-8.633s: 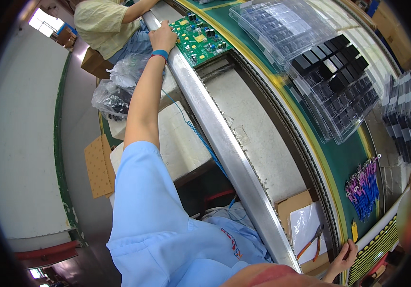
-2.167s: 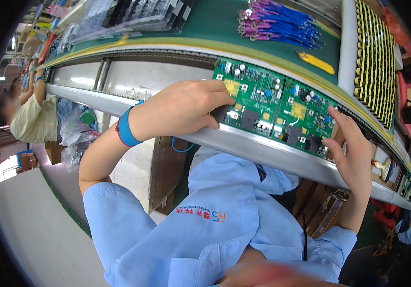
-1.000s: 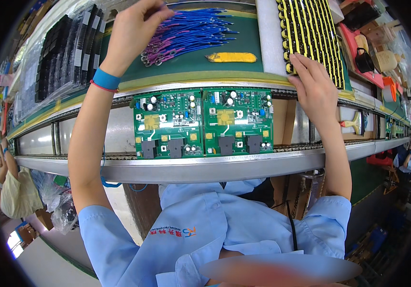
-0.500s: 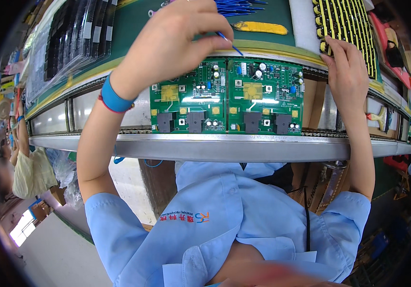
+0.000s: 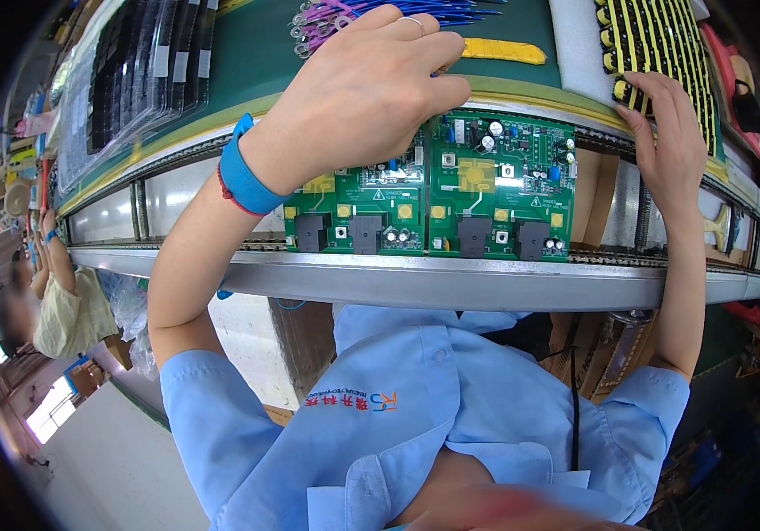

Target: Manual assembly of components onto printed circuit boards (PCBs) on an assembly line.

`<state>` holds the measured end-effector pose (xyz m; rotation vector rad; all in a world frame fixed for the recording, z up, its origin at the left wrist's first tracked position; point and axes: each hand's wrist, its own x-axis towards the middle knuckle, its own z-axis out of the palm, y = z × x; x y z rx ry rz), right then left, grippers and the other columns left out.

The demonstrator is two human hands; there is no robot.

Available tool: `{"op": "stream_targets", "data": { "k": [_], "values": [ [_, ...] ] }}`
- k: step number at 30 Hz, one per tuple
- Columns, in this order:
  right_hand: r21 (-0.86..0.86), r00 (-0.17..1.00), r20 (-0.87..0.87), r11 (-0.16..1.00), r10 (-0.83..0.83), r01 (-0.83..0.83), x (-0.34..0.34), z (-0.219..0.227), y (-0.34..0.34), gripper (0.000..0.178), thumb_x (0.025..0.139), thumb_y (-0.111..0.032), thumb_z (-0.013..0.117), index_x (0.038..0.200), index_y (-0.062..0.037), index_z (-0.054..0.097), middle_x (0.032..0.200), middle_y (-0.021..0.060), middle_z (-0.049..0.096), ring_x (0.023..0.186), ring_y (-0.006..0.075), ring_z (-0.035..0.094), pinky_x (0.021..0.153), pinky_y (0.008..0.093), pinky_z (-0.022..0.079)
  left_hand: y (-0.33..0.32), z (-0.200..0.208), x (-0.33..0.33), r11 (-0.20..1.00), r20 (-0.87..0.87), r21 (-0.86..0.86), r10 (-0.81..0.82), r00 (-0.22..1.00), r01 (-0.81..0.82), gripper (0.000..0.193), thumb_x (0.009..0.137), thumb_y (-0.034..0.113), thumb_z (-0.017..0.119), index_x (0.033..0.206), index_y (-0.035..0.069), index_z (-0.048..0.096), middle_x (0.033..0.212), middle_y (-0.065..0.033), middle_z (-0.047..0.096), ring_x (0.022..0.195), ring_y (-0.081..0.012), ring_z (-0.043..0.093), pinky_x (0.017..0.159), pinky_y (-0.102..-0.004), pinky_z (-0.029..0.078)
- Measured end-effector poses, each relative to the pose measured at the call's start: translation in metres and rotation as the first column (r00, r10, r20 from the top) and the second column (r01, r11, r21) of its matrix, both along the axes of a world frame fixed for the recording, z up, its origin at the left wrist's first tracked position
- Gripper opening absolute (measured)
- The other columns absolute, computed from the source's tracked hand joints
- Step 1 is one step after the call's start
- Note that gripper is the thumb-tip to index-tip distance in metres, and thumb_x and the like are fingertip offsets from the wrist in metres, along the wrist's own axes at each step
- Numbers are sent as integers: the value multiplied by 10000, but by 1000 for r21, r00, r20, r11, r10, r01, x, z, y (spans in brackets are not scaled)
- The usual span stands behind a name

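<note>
Two green circuit boards, a left board (image 5: 362,190) and a right board (image 5: 530,190), lie side by side on the rail track. My left hand (image 5: 371,93) is closed above the left board's far part, back of the hand up. Its fingertips are hidden, as is the blue wire that showed in its pinch a moment earlier. Farther right, my right hand (image 5: 667,137) pinches a small black-and-yellow wound component (image 5: 625,91) at the near end of the rows of such components (image 5: 659,62). A bundle of blue wires (image 5: 455,12) with pink sleeves and ring lugs (image 5: 313,26) lies beyond my left hand.
A yellow-handled tool (image 5: 504,50) lies beyond the boards on the green mat. Stacked clear trays with black parts (image 5: 145,71) stand at the far left. A metal rail (image 5: 451,280) runs along the near edge. Another person (image 5: 70,305) is at the left.
My left hand has moved right and down over the boards, and the blue wire in its fingers has gone out of sight. My right hand stays at the component rows. The view has shifted slightly.
</note>
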<state>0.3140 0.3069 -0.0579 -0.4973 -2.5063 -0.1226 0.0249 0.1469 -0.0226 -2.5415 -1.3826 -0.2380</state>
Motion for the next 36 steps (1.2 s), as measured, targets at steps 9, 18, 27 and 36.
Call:
{"op": "stream_targets", "data": {
  "k": [9, 18, 27, 36],
  "values": [
    [-160, 990, -139, 986, 14, -36, 4, 4, -9, 333, 868, -51, 678, 1193, -53, 606, 1100, 85, 652, 945, 203, 654, 770, 315, 538, -4, -4, 6, 981, -138, 98, -154, 978, 168, 163, 692, 205, 630, 823, 131, 566, 902, -13, 495, 887, -171, 520, 805, -322, 422],
    [-903, 860, -380, -62, -341, -424, -11, 22, -33, 492, 981, -220, 573, 1400, -4, 433, 1040, 79, 629, 719, 73, 538, 608, 169, 447, 7, 12, 6, 975, 38, -127, -177, 983, 181, 90, 809, 155, 637, 794, 71, 608, 814, -51, 499, 793, -185, 505, 701, -312, 370],
    [-757, 985, -3, 643, 172, -114, -32, 27, -66, 318, 837, -16, 636, 1150, -42, 588, 970, 79, 576, 848, 261, 584, 735, 350, 467, 26, -30, -24, 858, 432, 370, -498, 752, 356, 318, 972, 255, 568, 1195, 45, 654, 1046, -94, 626, 946, -193, 563, 799, -315, 370],
    [-498, 967, 235, 866, 96, 36, -36, 25, -76, 312, 797, -31, 693, 1097, -34, 607, 965, 105, 535, 829, 307, 600, 689, 391, 485, -23, 48, -23, 970, 458, 71, 176, 871, -234, 501, 1007, 408, 506, 1235, -36, 542, 840, -36, 547, 675, -84, 478, 646, -226, 386]
  ]
}}
